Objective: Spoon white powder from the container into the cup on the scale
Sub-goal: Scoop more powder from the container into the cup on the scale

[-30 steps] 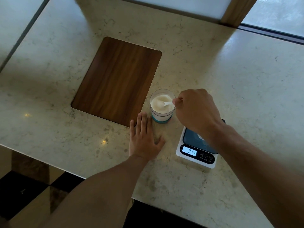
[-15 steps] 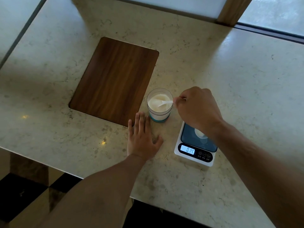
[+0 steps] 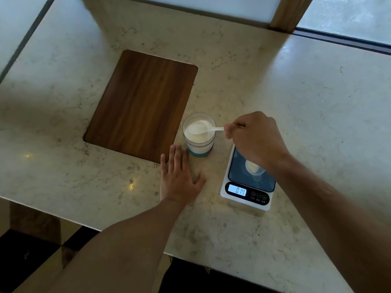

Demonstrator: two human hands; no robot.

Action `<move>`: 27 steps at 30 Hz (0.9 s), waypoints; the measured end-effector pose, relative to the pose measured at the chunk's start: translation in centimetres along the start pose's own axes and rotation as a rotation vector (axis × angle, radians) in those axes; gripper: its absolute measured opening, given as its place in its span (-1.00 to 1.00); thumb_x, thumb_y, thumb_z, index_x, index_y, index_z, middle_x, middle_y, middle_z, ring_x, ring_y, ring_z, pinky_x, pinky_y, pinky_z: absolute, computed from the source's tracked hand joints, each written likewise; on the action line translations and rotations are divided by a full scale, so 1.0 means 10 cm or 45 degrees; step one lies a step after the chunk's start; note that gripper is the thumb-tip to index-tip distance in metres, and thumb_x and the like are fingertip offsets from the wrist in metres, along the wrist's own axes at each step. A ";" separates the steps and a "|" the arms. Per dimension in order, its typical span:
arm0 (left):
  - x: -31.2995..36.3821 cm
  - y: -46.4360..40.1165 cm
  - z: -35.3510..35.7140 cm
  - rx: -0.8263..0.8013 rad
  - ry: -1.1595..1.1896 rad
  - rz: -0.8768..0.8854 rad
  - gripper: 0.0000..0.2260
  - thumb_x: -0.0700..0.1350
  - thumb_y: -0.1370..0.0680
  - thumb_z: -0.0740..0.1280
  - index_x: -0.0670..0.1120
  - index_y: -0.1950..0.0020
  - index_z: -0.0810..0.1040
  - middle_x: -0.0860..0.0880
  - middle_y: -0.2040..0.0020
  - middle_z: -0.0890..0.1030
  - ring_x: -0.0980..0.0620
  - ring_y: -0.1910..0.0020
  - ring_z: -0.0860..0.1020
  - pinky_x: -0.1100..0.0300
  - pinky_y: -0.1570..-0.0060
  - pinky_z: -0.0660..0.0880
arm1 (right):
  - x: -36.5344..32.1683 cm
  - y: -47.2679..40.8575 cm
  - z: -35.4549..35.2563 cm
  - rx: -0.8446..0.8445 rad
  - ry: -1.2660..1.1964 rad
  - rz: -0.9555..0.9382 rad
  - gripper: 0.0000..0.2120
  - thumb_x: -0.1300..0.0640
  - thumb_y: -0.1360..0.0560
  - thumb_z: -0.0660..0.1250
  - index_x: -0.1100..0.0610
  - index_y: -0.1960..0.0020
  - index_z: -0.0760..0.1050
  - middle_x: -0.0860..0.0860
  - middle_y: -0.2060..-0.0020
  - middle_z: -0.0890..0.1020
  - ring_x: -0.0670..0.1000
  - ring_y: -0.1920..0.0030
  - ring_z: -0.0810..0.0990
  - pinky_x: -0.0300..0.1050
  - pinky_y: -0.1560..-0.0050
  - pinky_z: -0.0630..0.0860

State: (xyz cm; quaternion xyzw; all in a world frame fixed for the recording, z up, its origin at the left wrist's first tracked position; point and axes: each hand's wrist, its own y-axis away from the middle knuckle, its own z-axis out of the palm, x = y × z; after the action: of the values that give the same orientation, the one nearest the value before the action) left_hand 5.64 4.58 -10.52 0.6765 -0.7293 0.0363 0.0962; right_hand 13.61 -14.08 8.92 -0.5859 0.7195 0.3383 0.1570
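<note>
A scoop is being loaded: the spoon (image 3: 204,130) is pinched in the closed right hand (image 3: 257,140), its bowl dipped in the container (image 3: 199,134) of white powder. The left hand (image 3: 177,176) lies flat and open on the tabletop (image 3: 296,98), holding nothing. A level carry is called for next — to the cup (image 3: 255,168) on the scale (image 3: 247,191), partly hidden under the wrist.

The right hand (image 3: 257,138) covers the far part of the white digital scale with a dark platform (image 3: 246,190) and most of the small clear cup (image 3: 255,168) standing on it — only the cup's near rim and some white contents show. The thin white plastic spoon's (image 3: 204,130) handle end is buried in that hand's closed fingers. The tiny labels under the scale's 3 buttons are unreadable. The pale marble tabletop (image 3: 296,102) runs off the picture's edges.
</note>
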 end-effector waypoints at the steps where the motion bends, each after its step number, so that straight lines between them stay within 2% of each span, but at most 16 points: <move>1: 0.00 0.00 0.00 0.002 0.002 0.001 -0.17 0.36 -0.53 0.08 -0.17 -0.62 0.06 -0.18 -0.64 0.11 -0.12 -0.64 -0.03 -0.21 -0.57 -0.05 | 0.01 0.01 0.00 0.001 -0.014 0.010 -0.70 0.12 -0.54 0.27 0.27 0.23 0.64 0.18 0.35 0.66 -0.04 0.46 0.45 -0.29 0.48 0.38; 5: -0.01 0.00 0.01 0.023 0.018 0.006 -0.16 0.36 -0.52 0.09 -0.16 -0.62 0.03 -0.18 -0.64 0.11 -0.13 -0.64 -0.02 -0.22 -0.57 -0.02 | 0.05 0.04 -0.02 -0.002 -0.087 0.055 -0.72 0.09 -0.54 0.29 0.21 0.22 0.66 0.15 0.29 0.69 -0.07 0.44 0.46 -0.28 0.48 0.39; 7: 0.00 0.00 0.01 0.028 0.024 0.004 -0.16 0.37 -0.53 0.08 -0.15 -0.62 0.01 -0.17 -0.64 0.11 -0.13 -0.64 -0.02 -0.22 -0.57 -0.02 | 0.07 0.06 -0.03 -0.007 -0.131 0.074 -0.72 0.08 -0.54 0.30 0.18 0.24 0.66 0.12 0.31 0.68 -0.13 0.48 0.43 -0.39 0.56 0.34; 10: -0.01 0.00 0.02 0.032 0.028 -0.002 -0.16 0.38 -0.53 0.05 -0.14 -0.63 -0.02 -0.16 -0.64 0.10 -0.11 -0.64 -0.03 -0.20 -0.57 -0.04 | 0.09 0.09 -0.04 -0.018 -0.220 0.091 -0.72 0.09 -0.55 0.31 0.12 0.28 0.65 0.05 0.44 0.60 -0.18 0.56 0.43 -0.45 0.59 0.31; 14: -0.02 0.00 0.04 0.022 0.016 -0.005 -0.16 0.37 -0.53 0.09 -0.14 -0.63 0.01 -0.16 -0.65 0.10 -0.10 -0.64 -0.04 -0.19 -0.58 -0.06 | 0.14 0.11 -0.06 -0.016 -0.281 0.094 -0.71 0.10 -0.55 0.31 0.09 0.31 0.64 -0.12 0.64 0.47 -0.20 0.60 0.38 -0.43 0.61 0.28; 16: -0.02 0.00 0.05 0.022 0.016 -0.007 -0.16 0.37 -0.53 0.10 -0.14 -0.63 0.01 -0.15 -0.65 0.10 -0.10 -0.64 -0.05 -0.18 -0.58 -0.07 | 0.16 0.13 -0.08 -0.009 -0.275 0.072 -0.70 0.07 -0.56 0.31 0.02 0.34 0.62 -0.13 0.60 0.53 -0.21 0.57 0.40 -0.41 0.59 0.28; 18: -0.02 0.00 0.06 0.021 0.012 -0.006 -0.16 0.37 -0.53 0.09 -0.14 -0.64 0.00 -0.15 -0.65 0.09 -0.10 -0.64 -0.05 -0.17 -0.58 -0.08 | 0.17 0.14 -0.10 0.004 -0.251 0.050 -0.70 0.03 -0.56 0.30 -0.03 0.33 0.62 -0.05 0.43 0.64 -0.17 0.52 0.44 -0.35 0.52 0.32; 22: -0.03 -0.01 0.06 0.022 0.004 -0.006 -0.16 0.37 -0.53 0.11 -0.13 -0.64 0.01 -0.14 -0.64 0.10 -0.09 -0.64 -0.05 -0.16 -0.58 -0.10 | 0.24 0.15 -0.15 0.029 -0.289 0.013 -0.70 0.00 -0.56 0.30 -0.05 0.32 0.62 0.07 0.25 0.71 0.09 0.29 0.61 -0.27 0.39 0.43; 23: -0.03 -0.01 0.07 0.024 0.003 -0.007 -0.16 0.36 -0.53 0.11 -0.13 -0.63 0.01 -0.15 -0.64 0.11 -0.10 -0.64 -0.04 -0.16 -0.58 -0.09 | 0.26 0.16 -0.16 0.035 -0.307 0.009 -0.69 -0.01 -0.56 0.30 -0.05 0.32 0.62 0.08 0.26 0.71 0.08 0.29 0.60 -0.31 0.41 0.43; 25: -0.02 -0.01 0.07 0.026 0.003 -0.003 -0.17 0.36 -0.54 0.11 -0.13 -0.63 0.01 -0.16 -0.64 0.13 -0.11 -0.64 -0.03 -0.17 -0.58 -0.08 | 0.32 0.18 -0.18 0.044 -0.342 0.015 -0.69 -0.03 -0.56 0.30 -0.03 0.32 0.63 0.10 0.30 0.69 -0.01 0.43 0.52 -0.38 0.50 0.39; 27: -0.02 -0.01 0.07 0.026 0.001 0.003 -0.16 0.35 -0.53 0.12 -0.14 -0.63 0.00 -0.16 -0.64 0.12 -0.11 -0.64 -0.03 -0.17 -0.58 -0.09 | 0.39 0.21 -0.21 0.039 -0.357 0.024 -0.69 -0.04 -0.56 0.30 -0.03 0.31 0.64 0.15 0.31 0.67 -0.08 0.47 0.45 -0.31 0.50 0.38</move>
State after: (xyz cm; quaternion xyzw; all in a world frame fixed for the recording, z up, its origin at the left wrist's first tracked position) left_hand 5.67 4.63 -11.26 0.6765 -0.7296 0.0444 0.0896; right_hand 10.98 -18.16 8.63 -0.5237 0.7010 0.4072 0.2617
